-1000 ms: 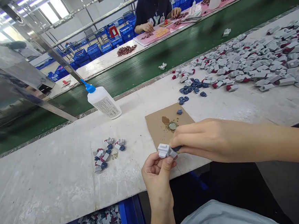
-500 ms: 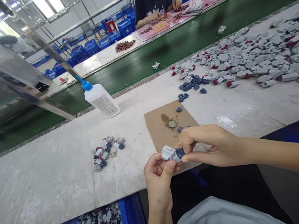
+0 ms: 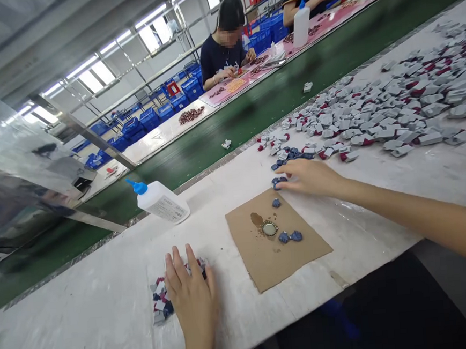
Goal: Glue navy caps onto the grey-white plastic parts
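Note:
My left hand [image 3: 192, 298] lies palm down with fingers stretched over a small group of grey, maroon and dark blue plastic pieces [image 3: 159, 304]. Whatever is beneath the palm is hidden. My right hand [image 3: 308, 177] reaches to the small dark blue parts [image 3: 277, 182], thumb and fingers apart around them; no firm grip shows. On a brown cardboard sheet [image 3: 265, 271] sit a bottle cap [image 3: 269, 228], a wet stain, one dark blue part [image 3: 276, 203] and two more side by side [image 3: 290, 236].
A white bottle with a blue nozzle [image 3: 163, 202] leans at the back left. A large heap of grey and maroon pieces [image 3: 393, 113] covers the right side. Beyond runs a green conveyor belt [image 3: 199, 155]; across it a person [image 3: 223, 54] and another person's arms work.
My hands have parted. The grey piece and blue part held between them have left view; my left hand moved left over the group, my right hand up to the blue parts. The view shifted.

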### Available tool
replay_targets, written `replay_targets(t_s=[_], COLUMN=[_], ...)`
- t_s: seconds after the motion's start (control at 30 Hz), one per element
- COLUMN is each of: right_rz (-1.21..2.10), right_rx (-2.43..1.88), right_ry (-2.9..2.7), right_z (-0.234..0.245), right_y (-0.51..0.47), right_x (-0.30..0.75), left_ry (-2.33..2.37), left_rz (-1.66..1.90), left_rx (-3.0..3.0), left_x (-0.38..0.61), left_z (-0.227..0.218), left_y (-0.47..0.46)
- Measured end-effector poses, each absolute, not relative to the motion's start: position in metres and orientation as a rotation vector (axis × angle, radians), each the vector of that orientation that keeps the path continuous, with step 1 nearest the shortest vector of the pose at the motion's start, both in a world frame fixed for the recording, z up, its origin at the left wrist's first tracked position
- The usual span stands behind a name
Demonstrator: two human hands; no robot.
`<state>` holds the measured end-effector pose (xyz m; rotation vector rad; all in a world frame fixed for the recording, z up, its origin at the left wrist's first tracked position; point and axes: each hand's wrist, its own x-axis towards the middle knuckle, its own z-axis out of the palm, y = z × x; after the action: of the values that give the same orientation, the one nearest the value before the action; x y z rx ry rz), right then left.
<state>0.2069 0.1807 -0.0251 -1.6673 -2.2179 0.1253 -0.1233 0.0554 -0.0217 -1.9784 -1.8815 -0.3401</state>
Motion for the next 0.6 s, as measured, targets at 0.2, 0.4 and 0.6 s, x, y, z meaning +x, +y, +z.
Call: replay_targets(t_s=[0.2, 0.4, 0.6], right_rz=[0.153, 0.260, 0.514], right_rx=[-1.687, -1.681, -1.496], right_ry=[-2.232, -2.118, -2.117], right_z=[-0.039, -0.047, -0.056], right_y=[0.190, 0.194, 0.202], right_x=[0.189, 0.205, 0.222], left_ry=[-1.898, -2.075, -2.272], left_rz=[-0.554, -0.598, -0.774], left_rx=[-2.361, -2.490, -2.422], left_x=[-0.086, -0.024, -0.007], left_z=[0.014, -0.002, -0.032], left_y=[0.156, 0.331, 0.414])
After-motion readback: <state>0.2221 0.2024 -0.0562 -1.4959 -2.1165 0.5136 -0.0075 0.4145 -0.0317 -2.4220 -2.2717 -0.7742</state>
